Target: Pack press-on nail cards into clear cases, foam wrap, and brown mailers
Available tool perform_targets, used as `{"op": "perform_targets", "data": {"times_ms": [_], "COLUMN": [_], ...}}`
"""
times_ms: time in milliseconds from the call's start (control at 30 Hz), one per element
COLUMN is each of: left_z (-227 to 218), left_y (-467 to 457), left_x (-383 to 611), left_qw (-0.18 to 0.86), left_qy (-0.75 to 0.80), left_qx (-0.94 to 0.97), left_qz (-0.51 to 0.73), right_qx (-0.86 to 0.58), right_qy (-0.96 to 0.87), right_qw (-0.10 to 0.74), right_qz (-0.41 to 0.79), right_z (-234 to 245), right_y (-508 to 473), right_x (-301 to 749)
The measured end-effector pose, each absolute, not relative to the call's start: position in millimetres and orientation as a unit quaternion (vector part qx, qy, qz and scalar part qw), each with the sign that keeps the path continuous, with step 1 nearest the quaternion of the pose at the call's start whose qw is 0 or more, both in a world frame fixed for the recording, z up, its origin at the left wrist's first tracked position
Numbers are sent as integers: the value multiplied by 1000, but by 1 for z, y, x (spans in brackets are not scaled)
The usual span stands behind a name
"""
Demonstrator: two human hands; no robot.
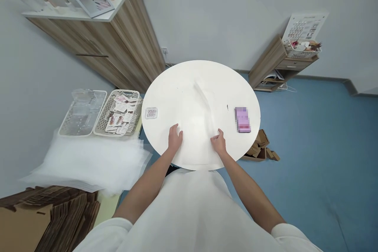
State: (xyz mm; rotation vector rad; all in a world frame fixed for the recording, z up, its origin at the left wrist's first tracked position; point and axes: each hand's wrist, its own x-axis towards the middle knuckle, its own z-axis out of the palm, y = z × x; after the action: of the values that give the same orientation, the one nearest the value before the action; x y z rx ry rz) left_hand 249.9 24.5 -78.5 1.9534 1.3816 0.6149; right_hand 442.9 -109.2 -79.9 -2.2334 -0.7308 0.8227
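Note:
A thin, see-through white foam sheet [196, 141] lies on the round white table [165, 82], its outline hard to make out against the top. A raised fold runs along its right side. My right hand [219, 142] is closed on the sheet's right edge near the front of the table. At the sheet's left side rests my left hand [175, 139], thumb and fingers apart, holding nothing. Left of it sits a small clear case [151, 113] with rows of small pieces inside. Over on the right lies a purple box [242, 120], its face blurred out.
On the left stand a white basket of printed cards [120, 114] and a basket of clear plastic cases [82, 114]. Stacked foam sheets [97, 161] and flat cardboard [71, 220] lie below them. A cardboard box [258, 151] sits on the floor at right. A wooden cabinet [130, 39] borders the back left.

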Motion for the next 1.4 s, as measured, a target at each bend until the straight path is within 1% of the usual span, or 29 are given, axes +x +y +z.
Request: {"op": "perform_targets", "data": {"times_ms": [67,133,200,267,333,433,700,800,933,1000,1100,1200,1333,1400], "left_z": [-78,-78,-79,-80,-80,-79,-77,-77,-75,-75,-74,-75,-79,-83], "left_y": [5,-15,-29,-35,-32,-19,3,2,3,10,34,73,129,150], "left_x": [244,241,240,242,244,246,250,249,236,223,197,169,141,135], "left_qw": [247,190,151,131,123,121,129,145,181,200,225,261,325,380], "left_qy": [452,396,369,361,358,354,325,314,325,362,462,563,620,637], "left_qx": [843,896,917,922,922,921,928,932,927,910,857,777,682,626], "left_qz": [156,64,-5,-52,-82,-112,-130,-109,-52,-18,42,111,211,242], "right_qx": [-860,-868,-853,-806,-763,-758,-786,-793,-802,-798,-787,-781,-743,-716], "right_qy": [-301,-356,-449,-554,-622,-630,-595,-585,-572,-576,-580,-560,-523,-494], "right_qw": [285,241,194,140,84,27,4,10,47,70,101,145,241,285], "right_qz": [298,247,183,153,156,165,168,172,165,163,183,235,342,403], "right_z": [-79,-77,-76,-76,-77,-80,-80,-77,-72,-68,-62,-58,-58,-60], "right_y": [-111,-114,-117,-119,-119,-118,-109,-109,-101,-86,-50,-5,51,75], "right_x": [442,441,441,441,440,439,435,435,425,414,392,366,328,310]}}
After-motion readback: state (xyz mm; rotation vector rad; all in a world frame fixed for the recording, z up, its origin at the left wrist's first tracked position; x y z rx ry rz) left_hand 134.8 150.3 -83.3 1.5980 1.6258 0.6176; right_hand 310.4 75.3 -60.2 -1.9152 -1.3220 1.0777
